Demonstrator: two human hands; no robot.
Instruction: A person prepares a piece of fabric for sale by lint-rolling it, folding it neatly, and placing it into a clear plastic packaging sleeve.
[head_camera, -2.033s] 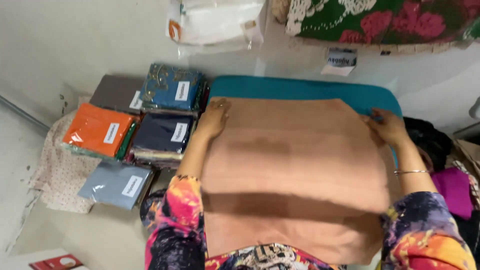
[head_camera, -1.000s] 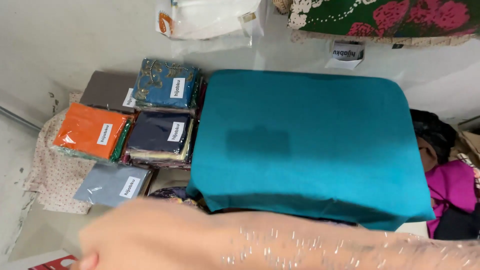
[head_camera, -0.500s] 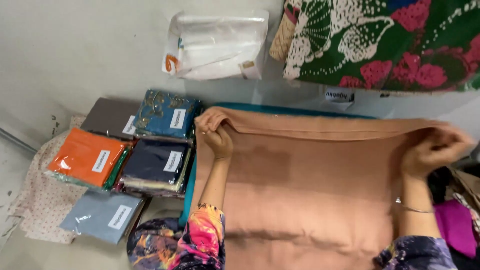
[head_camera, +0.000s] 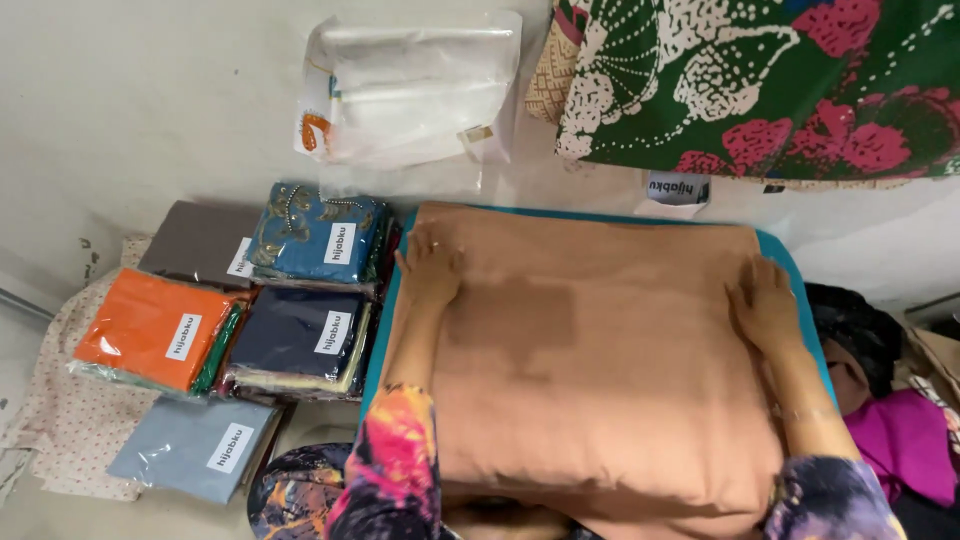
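Note:
A folded peach-brown cloth (head_camera: 600, 350) lies spread over a teal cloth (head_camera: 790, 260), whose edge shows along the top and right. My left hand (head_camera: 432, 268) rests flat on the peach cloth near its far left corner. My right hand (head_camera: 765, 305) presses flat on it near the far right edge. Both hands have the fingers spread and hold nothing.
To the left lie several plastic-wrapped folded cloths: orange (head_camera: 150, 330), navy (head_camera: 295, 345), blue patterned (head_camera: 320, 235), brown (head_camera: 195, 240) and grey (head_camera: 195, 450). A clear plastic bag (head_camera: 410, 95) sits by the wall. A green and pink floral fabric (head_camera: 770, 80) hangs at top right; magenta cloth (head_camera: 905, 445) lies right.
The peach cloth, held up by its far corners half a second ago, now lies flat on the teal cloth. Both hands have let go and press down on it.

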